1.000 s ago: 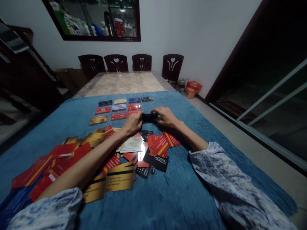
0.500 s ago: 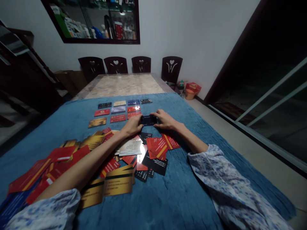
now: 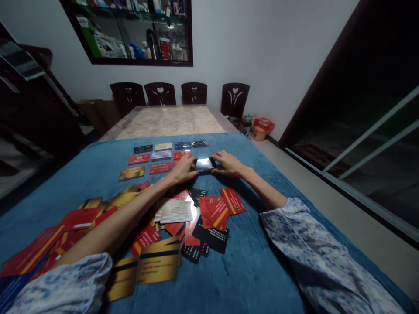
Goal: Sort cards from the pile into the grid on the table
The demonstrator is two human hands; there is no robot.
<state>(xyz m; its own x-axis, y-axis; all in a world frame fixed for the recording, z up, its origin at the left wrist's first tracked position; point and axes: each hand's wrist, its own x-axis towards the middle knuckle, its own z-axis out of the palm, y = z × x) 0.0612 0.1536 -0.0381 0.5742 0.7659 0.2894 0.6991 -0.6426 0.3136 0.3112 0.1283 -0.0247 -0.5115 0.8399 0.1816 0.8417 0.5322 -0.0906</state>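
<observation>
Between my two hands is a dark, glossy card [image 3: 204, 164], its face catching a bright reflection. My left hand [image 3: 183, 169] grips its left edge with thumb and fingers, partly covering a red card behind. At the right edge my right hand [image 3: 228, 164] pinches the same card. Left of it lie rows of cards, among them a red card [image 3: 160, 168], a gold card [image 3: 132, 173] and a silver card [image 3: 161, 155]. Nearer me spreads a loose heap with a white card [image 3: 176, 210], a black card [image 3: 212, 235] and gold cards [image 3: 159, 264].
A blue cloth [image 3: 248, 270] covers the near part of the table, with a bare marbled top [image 3: 170, 117] beyond. Dark chairs [image 3: 160, 93] stand at the far end. On the floor to the right sits an orange bucket [image 3: 260, 132] with a red package.
The card between my hands has tilted, so its dark face now shines with reflected light. Both hands still hold it. The whole view has shifted slightly downward in the picture.
</observation>
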